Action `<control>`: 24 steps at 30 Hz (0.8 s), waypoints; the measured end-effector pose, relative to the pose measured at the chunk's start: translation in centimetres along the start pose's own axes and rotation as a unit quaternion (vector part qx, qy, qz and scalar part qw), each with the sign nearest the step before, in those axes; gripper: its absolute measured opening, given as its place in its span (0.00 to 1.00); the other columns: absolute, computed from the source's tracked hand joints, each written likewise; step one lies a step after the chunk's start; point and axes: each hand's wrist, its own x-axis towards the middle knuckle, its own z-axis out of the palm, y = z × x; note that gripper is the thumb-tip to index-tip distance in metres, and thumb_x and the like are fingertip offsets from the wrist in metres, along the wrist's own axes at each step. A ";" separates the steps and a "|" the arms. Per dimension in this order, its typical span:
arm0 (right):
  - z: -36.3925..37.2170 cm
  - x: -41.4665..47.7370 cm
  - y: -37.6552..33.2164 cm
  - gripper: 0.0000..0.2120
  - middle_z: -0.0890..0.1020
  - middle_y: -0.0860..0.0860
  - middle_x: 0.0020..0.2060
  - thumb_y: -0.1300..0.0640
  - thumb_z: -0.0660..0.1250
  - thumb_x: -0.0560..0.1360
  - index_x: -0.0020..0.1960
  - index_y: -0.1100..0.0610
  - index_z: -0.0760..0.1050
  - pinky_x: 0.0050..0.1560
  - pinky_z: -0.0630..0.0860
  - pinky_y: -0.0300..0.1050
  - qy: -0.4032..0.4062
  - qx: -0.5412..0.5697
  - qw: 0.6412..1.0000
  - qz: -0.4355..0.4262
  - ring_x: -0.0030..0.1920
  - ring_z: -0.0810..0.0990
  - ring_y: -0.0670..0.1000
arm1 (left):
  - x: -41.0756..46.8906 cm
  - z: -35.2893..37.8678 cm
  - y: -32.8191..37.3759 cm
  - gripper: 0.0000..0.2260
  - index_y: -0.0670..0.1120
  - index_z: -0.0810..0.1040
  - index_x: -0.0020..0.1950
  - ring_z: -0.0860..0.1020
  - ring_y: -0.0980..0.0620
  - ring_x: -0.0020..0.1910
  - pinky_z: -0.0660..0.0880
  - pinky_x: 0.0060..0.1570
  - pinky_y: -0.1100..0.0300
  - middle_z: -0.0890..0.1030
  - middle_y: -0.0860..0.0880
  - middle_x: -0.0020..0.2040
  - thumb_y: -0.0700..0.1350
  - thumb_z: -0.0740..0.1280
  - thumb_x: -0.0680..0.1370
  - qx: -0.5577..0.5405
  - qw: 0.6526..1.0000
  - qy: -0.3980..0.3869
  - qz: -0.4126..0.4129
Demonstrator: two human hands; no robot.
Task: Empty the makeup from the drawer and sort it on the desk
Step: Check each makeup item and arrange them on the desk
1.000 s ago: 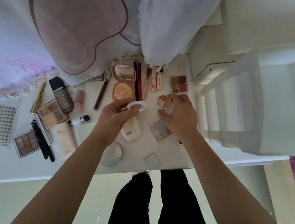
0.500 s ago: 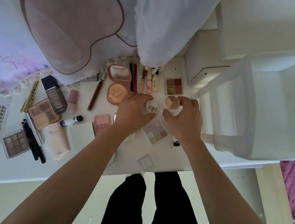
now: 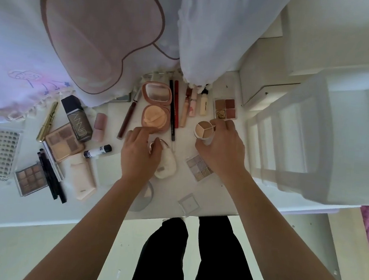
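R hand (image 3: 220,147) gripping open 3-shade concealer pot (image 3: 203,128) over desk (image 3: 218,198), just on near side of 4-pan palette (image 3: 224,108). L hand (image 3: 139,156) curling round small round lid (image 3: 156,146) above white egg-shaped case (image 3: 167,164), w/ index stretching out, touching edge of open powder compact (image 3: 155,106). Hands staying apart. 9-pan glitter palette (image 3: 199,166) lying betw. wrists (partly under R hand). Pencils (image 3: 174,110) + tubes (image 3: 193,102) lying beside compact. UNNY bottle (image 3: 78,119) lying well to left.

Open three-shade concealer pot (image 3: 203,128), upright in the right hand (image 3: 222,150) below the four-pan palette (image 3: 225,108); its round lid (image 3: 159,145) in the left hand (image 3: 137,156).
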 end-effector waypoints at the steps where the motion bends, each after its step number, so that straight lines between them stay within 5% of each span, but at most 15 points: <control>1: 0.0 0.1 -0.1 0.24 0.76 0.52 0.56 0.50 0.73 0.71 0.64 0.54 0.73 0.45 0.72 0.45 -0.003 0.001 1.000 0.005 0.53 0.79 0.55 | -0.1 -0.3 -0.3 0.10 0.44 0.79 0.57 0.77 0.43 0.49 0.73 0.50 0.55 0.81 0.46 0.51 0.39 0.70 0.75 -0.002 1.000 0.000 -0.011; 13: -0.3 0.5 -0.5 0.25 0.75 0.55 0.58 0.50 0.72 0.73 0.66 0.56 0.71 0.47 0.71 0.45 -0.007 -0.022 0.999 0.037 0.52 0.79 0.56 | -1.5 -1.6 -2.1 0.09 0.43 0.80 0.56 0.79 0.43 0.48 0.77 0.51 0.50 0.74 0.56 0.47 0.37 0.67 0.77 -0.054 0.998 0.008 -0.044; 16: 0.0 0.1 -0.9 0.28 0.72 0.57 0.63 0.51 0.72 0.74 0.70 0.57 0.68 0.50 0.75 0.48 0.008 -0.025 0.999 0.038 0.53 0.79 0.58 | -1.3 -2.2 -2.4 0.09 0.46 0.80 0.56 0.78 0.48 0.46 0.75 0.51 0.54 0.75 0.54 0.42 0.38 0.67 0.77 -0.081 0.994 0.007 -0.079; 19: 0.3 -1.0 -1.7 0.33 0.69 0.57 0.66 0.50 0.74 0.73 0.72 0.55 0.64 0.53 0.79 0.53 0.030 -0.011 0.999 0.006 0.55 0.79 0.59 | -1.0 -3.3 -2.9 0.10 0.47 0.80 0.58 0.77 0.54 0.47 0.76 0.48 0.54 0.75 0.55 0.49 0.41 0.68 0.77 -0.081 0.992 0.036 -0.087; 24: 1.8 -4.1 -4.0 0.21 0.75 0.51 0.61 0.43 0.65 0.78 0.67 0.52 0.72 0.49 0.75 0.46 -0.043 0.001 0.997 -0.069 0.56 0.79 0.54 | -1.7 -4.8 -4.3 0.10 0.46 0.80 0.57 0.76 0.48 0.51 0.76 0.52 0.50 0.73 0.57 0.51 0.39 0.69 0.77 -0.035 0.994 0.040 -0.098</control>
